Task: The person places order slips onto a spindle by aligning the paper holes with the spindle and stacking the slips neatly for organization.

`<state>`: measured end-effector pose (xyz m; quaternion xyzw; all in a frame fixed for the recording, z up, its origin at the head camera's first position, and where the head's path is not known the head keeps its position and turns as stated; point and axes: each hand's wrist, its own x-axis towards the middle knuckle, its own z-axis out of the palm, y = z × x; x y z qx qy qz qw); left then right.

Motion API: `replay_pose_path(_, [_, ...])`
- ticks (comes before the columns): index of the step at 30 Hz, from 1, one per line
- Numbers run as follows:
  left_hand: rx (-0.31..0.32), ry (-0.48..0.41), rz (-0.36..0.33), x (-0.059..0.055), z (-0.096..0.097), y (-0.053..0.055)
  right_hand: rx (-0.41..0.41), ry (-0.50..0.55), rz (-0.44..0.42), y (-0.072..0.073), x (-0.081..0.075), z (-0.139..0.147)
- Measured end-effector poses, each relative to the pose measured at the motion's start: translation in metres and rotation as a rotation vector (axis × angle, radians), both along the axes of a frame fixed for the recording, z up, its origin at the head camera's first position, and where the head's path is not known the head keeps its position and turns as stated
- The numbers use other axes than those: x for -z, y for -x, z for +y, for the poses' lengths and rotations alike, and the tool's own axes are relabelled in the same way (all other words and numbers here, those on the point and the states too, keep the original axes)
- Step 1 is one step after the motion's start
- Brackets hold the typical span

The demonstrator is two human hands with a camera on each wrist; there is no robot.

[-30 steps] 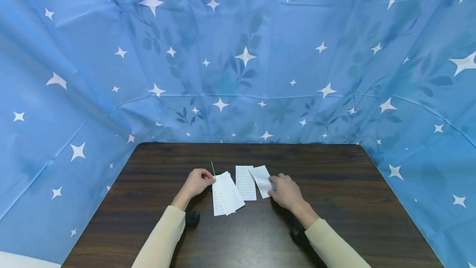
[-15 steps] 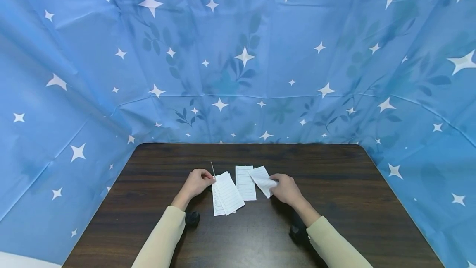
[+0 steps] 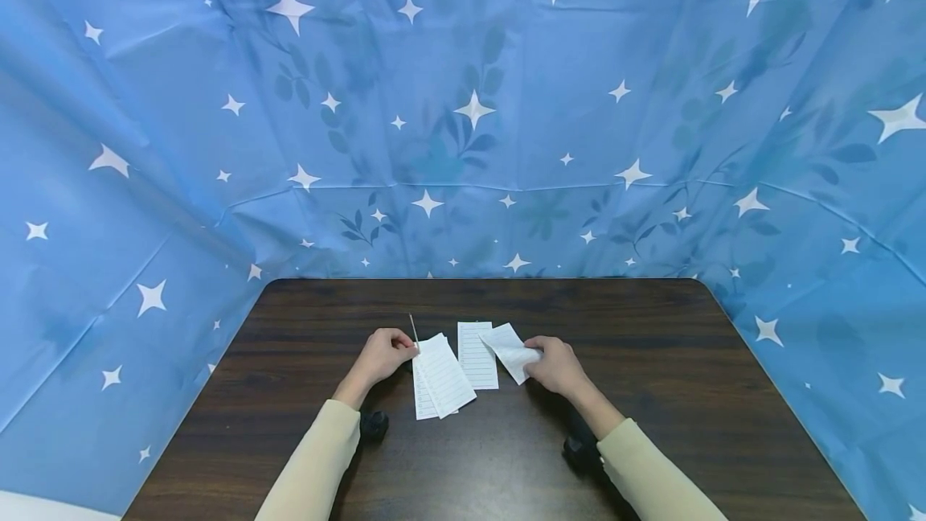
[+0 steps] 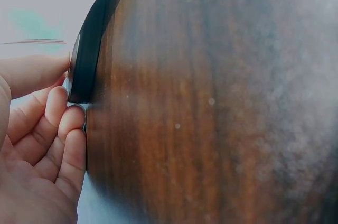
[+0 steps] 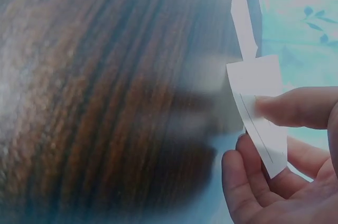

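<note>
My left hand point(image 3: 379, 356) pinches a thin, straight, stick-like thing point(image 3: 414, 330) at its fingertips; its kind cannot be made out. Just beside those fingertips two overlapping ruled paper slips point(image 3: 447, 378) lie fanned on the table. A third ruled slip point(image 3: 477, 356) lies to their right. My right hand point(image 3: 559, 368) grips a slip of paper point(image 3: 510, 350), whose far left corner overlaps the third slip. In the right wrist view the thumb presses the held slip point(image 5: 259, 84) against the fingers. A dark, flat-sided thing point(image 4: 87, 49) shows by the left fingertips in the left wrist view.
The dark wood-grain table point(image 3: 651, 328) stands against a blue curtain point(image 3: 463, 143) with white stars. Black wrist devices sit under both forearms, the left one point(image 3: 374, 424) and the right one point(image 3: 579, 455).
My right hand has taken a firmer hold of the slip, which has bent and shifted slightly left at its far end. The left hand stays where it was.
</note>
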<state>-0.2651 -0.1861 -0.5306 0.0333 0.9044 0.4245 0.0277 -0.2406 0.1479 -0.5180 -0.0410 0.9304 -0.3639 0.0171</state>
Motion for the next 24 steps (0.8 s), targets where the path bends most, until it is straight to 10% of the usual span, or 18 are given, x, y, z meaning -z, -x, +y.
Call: replay_pose_path(24, [0.003, 0.010, 0.009, 0.0011, -0.0001, -0.0009, 0.006, 0.095, 0.001, -0.0021, 0.0039, 0.0059])
